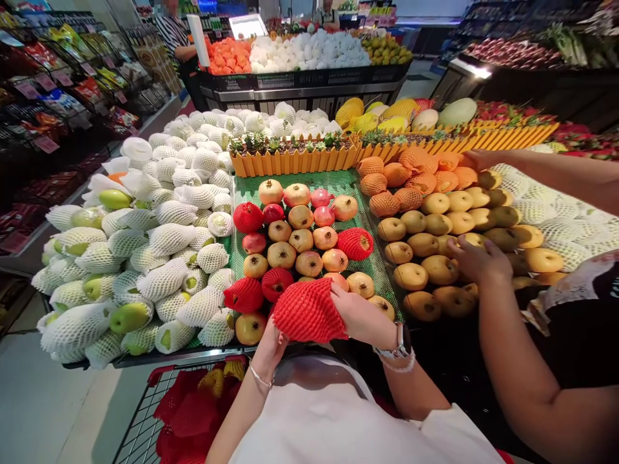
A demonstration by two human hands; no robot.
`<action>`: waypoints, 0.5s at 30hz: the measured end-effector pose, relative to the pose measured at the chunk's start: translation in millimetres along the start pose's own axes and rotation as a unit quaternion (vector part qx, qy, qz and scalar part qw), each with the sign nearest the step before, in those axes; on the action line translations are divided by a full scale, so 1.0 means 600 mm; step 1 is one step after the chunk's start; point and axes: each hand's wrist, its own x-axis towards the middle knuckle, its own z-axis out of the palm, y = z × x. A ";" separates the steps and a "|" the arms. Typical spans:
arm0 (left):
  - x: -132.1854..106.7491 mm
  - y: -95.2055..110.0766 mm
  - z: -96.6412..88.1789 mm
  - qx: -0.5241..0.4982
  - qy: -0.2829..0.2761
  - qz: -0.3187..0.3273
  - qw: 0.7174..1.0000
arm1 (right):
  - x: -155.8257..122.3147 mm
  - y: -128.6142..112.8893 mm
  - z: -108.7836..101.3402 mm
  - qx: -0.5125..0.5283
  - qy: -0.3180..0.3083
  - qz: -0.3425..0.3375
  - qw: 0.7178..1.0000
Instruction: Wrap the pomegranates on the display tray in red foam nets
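Fruit stand (305,80) is filling the background | green surface (338,183) is carrying pomegranates (302,240) beside white-netted fruit (170,240) | left hand (271,346), right hand (362,317): fingers (339,299) are gripping red net (308,312)

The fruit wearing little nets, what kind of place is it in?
Most likely a supermarket's fruit section: pomegranates are laid out in rows, a shopping cart stands below, and shelves hold packaged goods above pink tags.
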 end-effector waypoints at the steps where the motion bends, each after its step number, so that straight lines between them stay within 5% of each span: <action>1: -0.003 0.005 0.005 0.022 -0.009 0.020 1.000 | -0.001 -0.002 0.000 0.017 -0.024 -0.043 0.999; 3: -0.011 0.016 0.016 0.068 -0.031 0.053 0.996 | -0.003 -0.003 -0.001 0.055 -0.030 -0.097 0.993; 8: -0.024 0.032 0.033 0.122 -0.061 0.101 0.986 | -0.004 -0.002 0.009 0.116 -0.010 -0.095 0.989; 11: -0.023 0.034 0.036 0.146 -0.048 0.143 0.978 | -0.008 0.007 0.040 0.145 -0.028 -0.049 0.988; 15: -0.022 0.037 0.029 0.207 -0.037 0.177 0.961 | -0.025 0.034 0.094 0.163 0.033 0.026 0.986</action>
